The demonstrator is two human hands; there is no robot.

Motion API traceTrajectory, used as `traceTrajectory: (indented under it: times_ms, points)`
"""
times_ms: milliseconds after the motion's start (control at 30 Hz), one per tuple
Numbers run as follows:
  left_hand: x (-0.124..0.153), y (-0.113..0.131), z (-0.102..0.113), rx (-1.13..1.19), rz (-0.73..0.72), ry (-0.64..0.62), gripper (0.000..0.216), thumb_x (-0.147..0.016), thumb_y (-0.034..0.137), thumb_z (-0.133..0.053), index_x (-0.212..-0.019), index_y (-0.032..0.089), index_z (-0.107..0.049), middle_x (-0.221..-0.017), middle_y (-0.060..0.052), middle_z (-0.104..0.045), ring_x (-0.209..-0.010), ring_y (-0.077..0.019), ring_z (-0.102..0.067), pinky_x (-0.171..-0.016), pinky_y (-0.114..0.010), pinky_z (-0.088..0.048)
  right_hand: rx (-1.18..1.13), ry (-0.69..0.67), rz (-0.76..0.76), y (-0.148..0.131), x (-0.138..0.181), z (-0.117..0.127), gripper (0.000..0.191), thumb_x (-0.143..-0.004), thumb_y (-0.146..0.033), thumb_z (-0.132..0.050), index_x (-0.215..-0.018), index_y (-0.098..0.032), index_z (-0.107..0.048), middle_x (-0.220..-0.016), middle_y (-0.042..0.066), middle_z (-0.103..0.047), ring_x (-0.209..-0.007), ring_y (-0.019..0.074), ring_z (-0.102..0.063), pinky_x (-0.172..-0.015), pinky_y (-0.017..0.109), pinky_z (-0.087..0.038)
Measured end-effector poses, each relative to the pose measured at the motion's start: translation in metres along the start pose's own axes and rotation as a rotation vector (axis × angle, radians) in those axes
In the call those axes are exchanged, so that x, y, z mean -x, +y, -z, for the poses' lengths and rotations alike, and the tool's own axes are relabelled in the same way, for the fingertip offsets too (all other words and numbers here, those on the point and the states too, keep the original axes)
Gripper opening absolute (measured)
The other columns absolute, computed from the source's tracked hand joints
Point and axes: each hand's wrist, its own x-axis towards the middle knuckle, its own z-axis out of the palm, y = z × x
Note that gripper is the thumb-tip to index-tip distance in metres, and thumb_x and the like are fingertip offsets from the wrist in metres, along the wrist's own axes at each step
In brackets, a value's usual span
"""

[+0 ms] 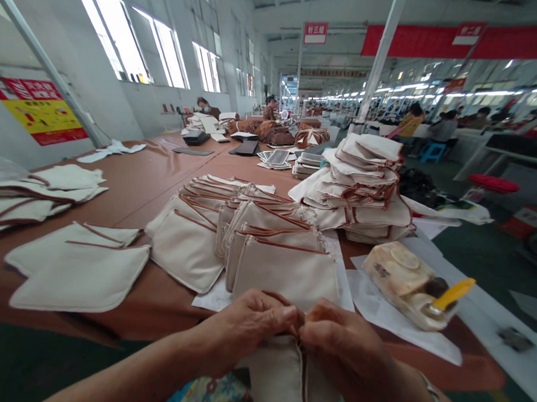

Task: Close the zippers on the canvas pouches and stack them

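Both hands meet low in the middle of the view, at the table's front edge, over a cream bag piece [276, 377] with brown trim down its middle. My left hand [256, 315] pinches the brown trim at the top end of this piece. Close beside it, my right hand [346, 339] grips the same end, its fingers curled. The fingers cover the exact spot they hold. Just beyond them stands a row of cream pouches [286, 275] with brown piping, leaning on one another.
Two flat cream panels [86, 275] lie at left, near more stacked panels [32, 198]. A tall pile of cream bags [360, 188] rises at right. A cut-open plastic jug [400, 276] with a yellow-handled brush [454, 294] rests on paper. Other people sit farther back.
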Motion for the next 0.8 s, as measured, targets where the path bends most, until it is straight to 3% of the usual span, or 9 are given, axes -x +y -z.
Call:
traceTrajectory:
  times_ms: [100,200,267,367,467,633,700,800]
  points:
    - [-0.001,0.004,0.002,-0.099,0.038,-0.069,0.052,-0.08,0.059,-0.07,-0.066,0.011,-0.055,-0.061,0.004,-0.038,-0.055,-0.007,-0.025,-0.05,-0.023,-0.017,0.169,-0.072,0.095,0.003,0.007,0.002,0.018,-0.091,-0.008,-0.047,-0.102,-0.021,-0.054,-0.079,0.003,-0.052,-0.068,0.0158,-0.046,-0.059,0.027,-0.035]
    - [0.0,0.006,0.005,-0.166,0.019,-0.095,0.049,-0.08,0.055,-0.072,-0.068,0.01,-0.056,-0.063,0.003,-0.042,-0.058,-0.0078,-0.03,-0.051,-0.022,-0.019,0.179,-0.11,0.149,0.003,0.013,0.002,0.026,-0.091,-0.007,-0.046,-0.112,-0.021,-0.051,-0.083,0.005,-0.056,-0.073,0.0179,-0.05,-0.063,0.028,-0.039]
    - [0.001,0.007,0.006,-0.195,-0.035,-0.134,0.045,-0.084,0.052,-0.069,-0.073,0.01,-0.06,-0.069,0.001,-0.048,-0.061,-0.0089,-0.035,-0.053,-0.021,-0.024,0.072,-0.073,0.047,0.0,0.016,0.003,0.024,-0.094,-0.009,-0.046,-0.113,-0.023,-0.05,-0.091,0.006,-0.06,-0.082,0.0183,-0.055,-0.071,0.027,-0.044]
    - [0.002,0.011,0.008,-0.333,-0.139,-0.176,0.037,-0.091,0.044,-0.062,-0.079,0.01,-0.063,-0.073,-0.001,-0.051,-0.064,-0.0097,-0.04,-0.055,-0.02,-0.028,-0.177,-0.025,-0.278,-0.005,0.013,0.008,0.012,-0.101,-0.023,-0.045,-0.108,-0.023,-0.054,-0.097,0.004,-0.062,-0.088,0.0165,-0.058,-0.078,0.025,-0.045]
    - [0.003,0.017,0.008,-0.456,-0.227,-0.19,0.031,-0.095,0.036,-0.058,-0.081,0.009,-0.063,-0.075,-0.001,-0.052,-0.068,-0.0101,-0.043,-0.059,-0.019,-0.032,-0.377,-0.1,-0.474,-0.008,0.003,0.017,0.031,-0.105,-0.036,-0.037,-0.091,-0.018,-0.059,-0.083,0.001,-0.056,-0.077,0.0136,-0.052,-0.069,0.022,-0.042]
    - [0.003,0.02,0.003,-0.429,-0.249,-0.19,0.033,-0.095,0.038,-0.057,-0.079,0.01,-0.06,-0.076,-0.002,-0.05,-0.069,-0.0114,-0.041,-0.06,-0.021,-0.032,-0.587,-0.187,-0.493,-0.006,-0.009,0.02,0.04,-0.099,-0.045,-0.05,-0.074,-0.014,-0.053,-0.071,-0.002,-0.041,-0.063,0.0094,-0.033,-0.053,0.021,-0.027]
    - [0.004,0.016,0.0,-0.33,-0.203,-0.175,0.035,-0.093,0.042,-0.06,-0.078,0.009,-0.06,-0.073,-0.001,-0.047,-0.065,-0.0111,-0.039,-0.056,-0.021,-0.029,-0.685,-0.169,-0.476,-0.005,-0.008,0.012,0.037,-0.095,-0.043,-0.059,-0.072,-0.014,-0.054,-0.067,-0.003,-0.039,-0.06,0.0085,-0.029,-0.051,0.021,-0.023]
    - [0.006,0.003,-0.006,-0.076,-0.154,-0.155,0.038,-0.087,0.044,-0.066,-0.074,0.01,-0.058,-0.067,-0.001,-0.044,-0.06,-0.0099,-0.035,-0.052,-0.022,-0.024,-1.05,-0.068,-0.483,-0.001,-0.001,-0.008,0.036,-0.088,-0.041,-0.067,-0.07,-0.015,-0.051,-0.063,-0.005,-0.039,-0.056,0.0073,-0.028,-0.05,0.022,-0.021]
